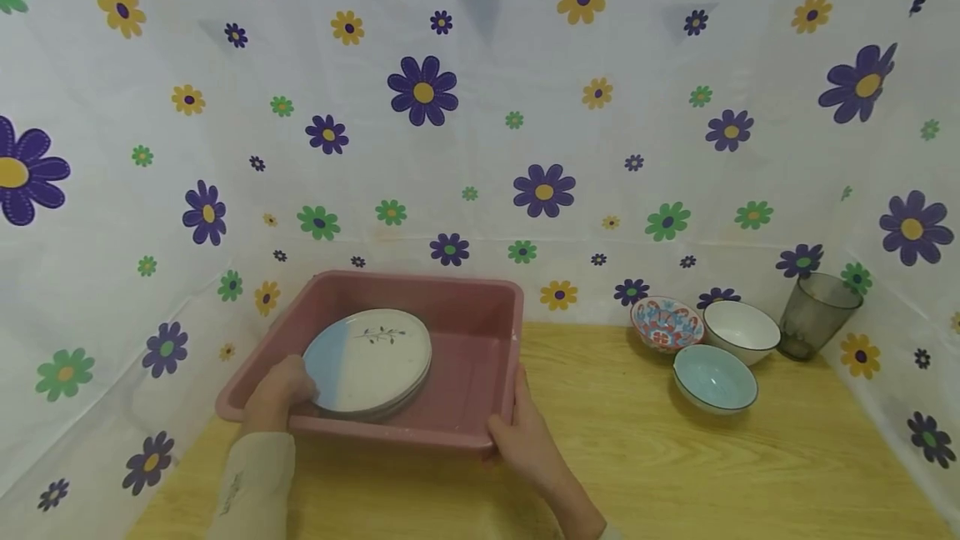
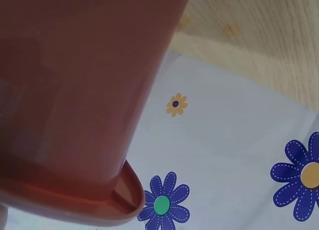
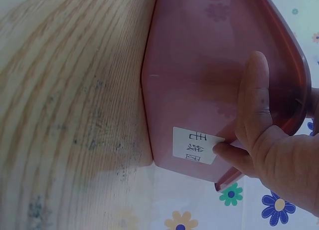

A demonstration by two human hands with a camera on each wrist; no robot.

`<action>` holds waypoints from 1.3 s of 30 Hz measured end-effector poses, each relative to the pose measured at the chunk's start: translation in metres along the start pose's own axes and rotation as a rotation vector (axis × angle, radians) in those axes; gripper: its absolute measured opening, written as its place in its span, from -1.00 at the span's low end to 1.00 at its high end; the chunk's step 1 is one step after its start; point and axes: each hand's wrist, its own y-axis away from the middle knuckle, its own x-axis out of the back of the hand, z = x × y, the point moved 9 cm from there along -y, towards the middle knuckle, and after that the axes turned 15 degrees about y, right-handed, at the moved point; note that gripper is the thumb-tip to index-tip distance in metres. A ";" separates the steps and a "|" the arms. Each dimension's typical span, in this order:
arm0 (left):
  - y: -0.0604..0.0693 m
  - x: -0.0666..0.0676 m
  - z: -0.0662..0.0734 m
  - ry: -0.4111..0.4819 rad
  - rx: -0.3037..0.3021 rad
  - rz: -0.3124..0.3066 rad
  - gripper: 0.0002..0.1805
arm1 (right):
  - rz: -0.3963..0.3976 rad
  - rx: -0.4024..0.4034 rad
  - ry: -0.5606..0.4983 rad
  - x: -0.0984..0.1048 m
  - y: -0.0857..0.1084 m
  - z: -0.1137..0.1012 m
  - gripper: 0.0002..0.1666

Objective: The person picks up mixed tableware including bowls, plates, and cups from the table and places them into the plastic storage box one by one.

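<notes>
One pink rectangular plastic basin (image 1: 468, 382) is in the lower left part of the head frame, and both hands are at its rim. In its left part lies a stack of round plates (image 1: 382, 369); the top one is white, with a light blue side and a leafy sprig. The right hand (image 1: 528, 444) grips the rim near the lower right corner; in the right wrist view, one fingertip touches a white label (image 3: 192, 145) on the outer wall. The left hand (image 1: 279, 390) seems to pinch the near rim at lower left, but its fingers are mostly hidden. At right of the head frame, on the yellowish wooden table (image 1: 630, 457), stand a red-and-blue patterned bowl (image 1: 665, 325), a white bowl (image 1: 741, 327), a light blue bowl (image 1: 715, 380) and a grey transparent cup (image 1: 817, 315).
</notes>
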 end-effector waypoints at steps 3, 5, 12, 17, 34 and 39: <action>-0.002 0.000 0.000 0.004 -0.007 0.001 -0.52 | 0.006 0.001 0.008 0.001 -0.001 0.000 0.10; -0.002 0.000 -0.001 0.001 -0.014 0.010 -0.52 | 0.008 0.000 0.011 0.001 -0.001 0.001 0.10; 0.004 0.010 -0.005 0.010 -0.008 0.117 -0.54 | 0.011 -0.012 0.022 0.001 -0.001 0.001 0.10; 0.005 0.020 -0.004 -0.023 0.003 0.246 -0.65 | 0.012 -0.009 0.026 0.001 0.000 0.002 0.11; 0.078 0.036 0.035 0.238 -0.384 1.056 -0.65 | -0.003 -0.022 0.021 0.003 0.002 0.001 0.11; 0.080 0.023 0.047 0.252 -0.434 1.002 -0.72 | -0.011 -0.025 0.007 0.003 0.002 0.001 0.12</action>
